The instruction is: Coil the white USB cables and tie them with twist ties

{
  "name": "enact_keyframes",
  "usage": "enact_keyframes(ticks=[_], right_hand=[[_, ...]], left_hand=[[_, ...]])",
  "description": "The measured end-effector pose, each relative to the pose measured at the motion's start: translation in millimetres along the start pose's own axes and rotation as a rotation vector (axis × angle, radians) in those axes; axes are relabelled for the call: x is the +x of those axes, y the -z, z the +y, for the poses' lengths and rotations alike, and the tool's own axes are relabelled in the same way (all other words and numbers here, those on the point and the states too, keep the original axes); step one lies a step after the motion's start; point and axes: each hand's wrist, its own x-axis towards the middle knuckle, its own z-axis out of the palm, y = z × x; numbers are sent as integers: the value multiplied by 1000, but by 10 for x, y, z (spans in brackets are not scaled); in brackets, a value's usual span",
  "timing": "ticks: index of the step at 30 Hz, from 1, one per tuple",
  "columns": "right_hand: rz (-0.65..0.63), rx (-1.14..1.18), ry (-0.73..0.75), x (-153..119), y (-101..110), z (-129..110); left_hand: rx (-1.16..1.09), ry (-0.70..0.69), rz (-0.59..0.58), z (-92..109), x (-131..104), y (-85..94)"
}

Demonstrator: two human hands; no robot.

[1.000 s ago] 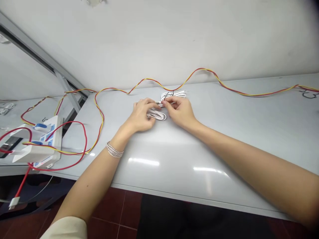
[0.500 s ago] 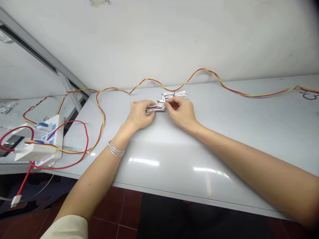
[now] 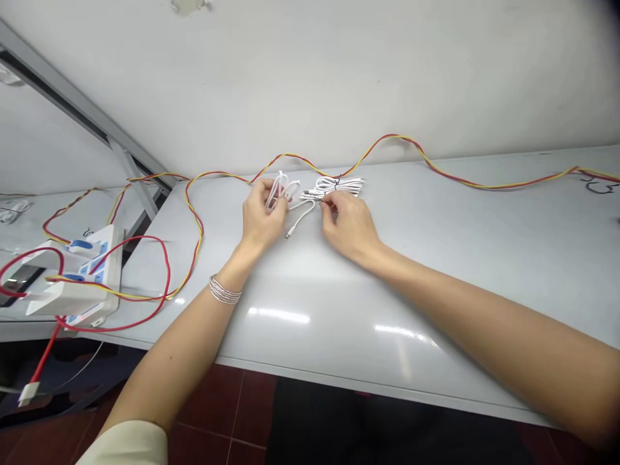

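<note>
A white charging cable (image 3: 293,188) hangs in loosened loops from my left hand (image 3: 263,216), whose thumb and fingers are closed on it. Its free end bends back toward me, with a small plug (image 3: 289,232) just above the table. My right hand (image 3: 351,226) is pinched shut beside the loops, thumb against forefinger. Whatever lies between those fingertips is too small to make out. Directly behind the right fingers rests a coiled white cable bundle (image 3: 334,185), bound with a black tie (image 3: 338,182); my hand partly covers it.
A twisted red and yellow wire (image 3: 285,155) runs along the wall at the table's back. On the left stands a white power strip (image 3: 109,271) with plugged-in adapters and a looping red cable (image 3: 167,258). Black ties (image 3: 600,187) lie at the far right.
The left cable coil has gone from a tight flat bundle on the table to loose raised loops, its plug end now free. My left hand moved slightly left; my right hand stays nearly in place.
</note>
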Motion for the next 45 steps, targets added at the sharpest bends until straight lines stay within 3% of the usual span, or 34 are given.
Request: enact_keyframes(ticks=[6,11,18,23,28,35,39,45], right_hand=[[-135,-336,7,-35,34,-64],[-200,-430,30,-60,52,-82],[-166,-343,107,-65,32,-97],[-107,-184,169,-67,19,-103],[-85,-55,273,-82,15,-109],[-14,85,400,-90,0,-110],[-2,147,460,-96,-7,-97],[-9,183,401,-98,-10,-87]], left_hand=[[-260,23,128,53,38,-11],[-374,97,159,93,51,-22],[-516,83,118,131,47,-2],[-657,202,65,226,73,47],[-634,290,3,312,50,49],[-639,293,-140,243,2,-27],[-557,366,-115,213,-29,-90],[-410,162,-181,141,-50,-123]])
